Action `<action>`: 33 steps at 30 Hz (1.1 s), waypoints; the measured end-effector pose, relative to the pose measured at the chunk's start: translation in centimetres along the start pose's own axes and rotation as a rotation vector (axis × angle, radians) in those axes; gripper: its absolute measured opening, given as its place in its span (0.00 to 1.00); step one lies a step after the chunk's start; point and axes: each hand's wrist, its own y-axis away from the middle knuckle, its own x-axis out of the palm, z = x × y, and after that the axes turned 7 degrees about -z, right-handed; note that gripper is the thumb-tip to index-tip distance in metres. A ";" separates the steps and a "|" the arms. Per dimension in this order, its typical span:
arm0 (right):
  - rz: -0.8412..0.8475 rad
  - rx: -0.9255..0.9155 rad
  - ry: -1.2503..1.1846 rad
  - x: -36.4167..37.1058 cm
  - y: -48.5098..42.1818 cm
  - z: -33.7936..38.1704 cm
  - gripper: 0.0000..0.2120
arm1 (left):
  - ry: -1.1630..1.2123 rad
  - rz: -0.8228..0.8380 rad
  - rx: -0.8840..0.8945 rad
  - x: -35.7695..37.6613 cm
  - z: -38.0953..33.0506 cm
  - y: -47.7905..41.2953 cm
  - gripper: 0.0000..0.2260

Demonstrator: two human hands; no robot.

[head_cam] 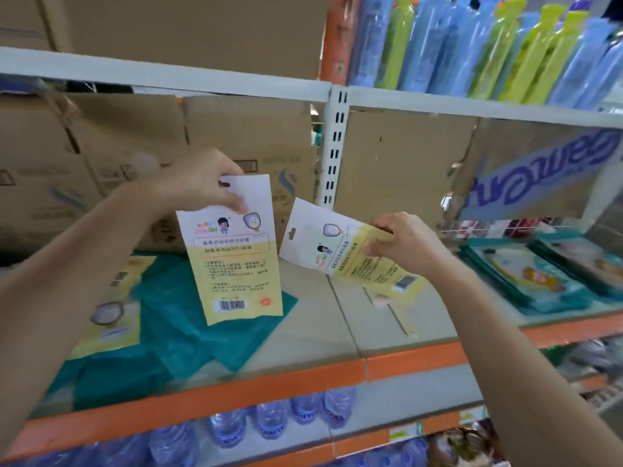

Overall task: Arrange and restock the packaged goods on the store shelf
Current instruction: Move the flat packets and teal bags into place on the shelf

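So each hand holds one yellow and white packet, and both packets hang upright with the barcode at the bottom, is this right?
Not quite. The upright packet in the left hand hangs barcode down, but the tilted packet in the right hand lies nearly sideways, barcode at the lower right. The head view shows it.

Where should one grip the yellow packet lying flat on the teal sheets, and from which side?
Probably its near edge, from the front of the shelf: the yellow packet is thin and lies flat on the teal sheets, so a pinch with thumb on top and fingers slid beneath suits it.
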 end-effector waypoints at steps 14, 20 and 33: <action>-0.081 0.139 0.064 -3.2 -1.6 -10.4 0.08 | 0.092 0.083 0.090 6.7 -7.8 -8.5 0.05; -0.105 0.142 0.024 -4.7 -3.0 -15.2 0.06 | 0.097 0.102 0.086 9.4 -11.0 -11.3 0.04; 0.033 -0.064 0.049 -8.3 -5.8 -30.0 0.04 | 0.158 0.063 -0.302 19.8 -17.7 -15.4 0.08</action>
